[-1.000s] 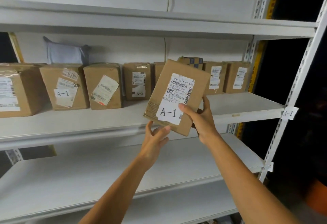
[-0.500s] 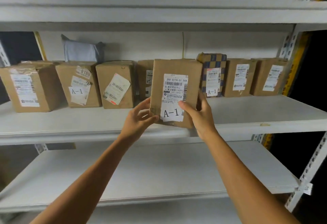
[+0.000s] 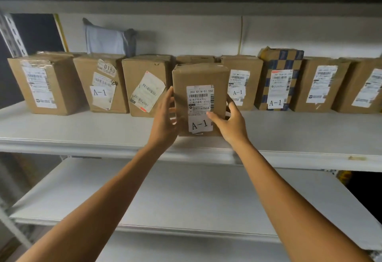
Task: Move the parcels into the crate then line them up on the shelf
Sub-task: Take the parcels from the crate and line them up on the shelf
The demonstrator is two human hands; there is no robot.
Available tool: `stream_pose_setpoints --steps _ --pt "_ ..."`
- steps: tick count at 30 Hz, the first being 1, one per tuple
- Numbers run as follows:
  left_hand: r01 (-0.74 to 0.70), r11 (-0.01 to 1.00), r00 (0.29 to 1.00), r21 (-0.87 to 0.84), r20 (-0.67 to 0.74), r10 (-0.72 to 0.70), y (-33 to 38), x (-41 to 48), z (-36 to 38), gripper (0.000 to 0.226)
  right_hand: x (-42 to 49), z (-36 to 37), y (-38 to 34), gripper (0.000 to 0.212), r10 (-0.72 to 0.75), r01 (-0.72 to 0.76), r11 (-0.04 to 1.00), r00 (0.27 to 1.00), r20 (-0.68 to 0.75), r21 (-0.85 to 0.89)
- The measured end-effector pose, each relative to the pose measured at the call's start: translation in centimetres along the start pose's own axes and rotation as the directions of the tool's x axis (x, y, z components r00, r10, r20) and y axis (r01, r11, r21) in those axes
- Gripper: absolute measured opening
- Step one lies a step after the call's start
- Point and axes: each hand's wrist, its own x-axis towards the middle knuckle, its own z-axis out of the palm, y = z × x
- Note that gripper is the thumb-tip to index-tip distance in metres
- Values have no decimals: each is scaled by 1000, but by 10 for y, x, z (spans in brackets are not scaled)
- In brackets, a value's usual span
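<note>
Clasping upright parcel [image 3: 198, 77] on shelf [image 3: 82, 130], left hand [image 3: 164, 121] on one side, right hand [image 3: 229, 125] opposite

Left hand [image 3: 165, 121]: bare, with long, slender fingers and smooth knuckles.
Right hand [image 3: 229, 125]: bare, with a narrow wrist; the thumb ends in a short, trimmed nail.
Left forearm [image 3: 107, 195]: bare and slim, widening evenly from wrist to the lower edge of the view.
Right forearm [image 3: 289, 195]: bare and of the same slim build, uncovered all the way to the lower edge.
</note>
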Motion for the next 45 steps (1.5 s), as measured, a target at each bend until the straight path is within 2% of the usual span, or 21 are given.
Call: stream_pose_setpoints --steps 3,5,7,10,13,19,21,25,29,33,35,37,41,45 --pt "-138 930 990 341 20 139 -7 17 -2 94 17 20 3 54 24 -25 999 999 -33 -38" --pt "-242 832 968 498 61 245 -15 27 -2 96 30 33 4 53 43 -48 996 997 -64 -73" --pt "-370 705 925 605 164 344 -26 39 -3 95 42 43 10 54 61 -74 990 992 -111 -117" --pt "-438 590 899 678 327 290 -29 55 -10 81 59 53 13 48 86 -111 981 984 -157 -158" --pt "-430 522 903 737 356 240 -37 70 -8 76 72 58 15 39 84 -114 981 980 -180 -159" --pt "-514 415 849 751 374 374 -75 91 9 84 78 62 25 34 59 -89 985 979 -195 -148" --pt "-517 438 846 736 359 394 -75 93 12 87 80 64 23 35 58 -93 983 976 -212 -159" --pt "-483 562 874 672 330 356 -71 92 13 79 81 64 21 42 50 -117 960 966 -255 -255" --pt "-480 624 877 617 336 343 -70 90 9 77 78 65 11 39 127 -207 935 953 -275 -287" --pt "-431 757 882 491 405 240 -60 81 -9 79 56 56 -10 56 225 -231 970 971 -78 -77" --pt "-397 785 880 475 441 178 -50 74 -19 77 38 44 -21 57 223 -223 970 975 -15 -99" --pt "-361 782 873 508 480 90 -38 67 -24 74 18 27 -30 50 207 -207 963 978 -14 -175" --pt "-263 809 844 525 531 -71 -9 44 -20 69 -31 -17 -39 53 233 -244 922 970 -73 -300" --pt "-344 851 722 397 692 -31 41 9 7 60 -86 -74 -45 61 279 -326 878 944 -177 -351"
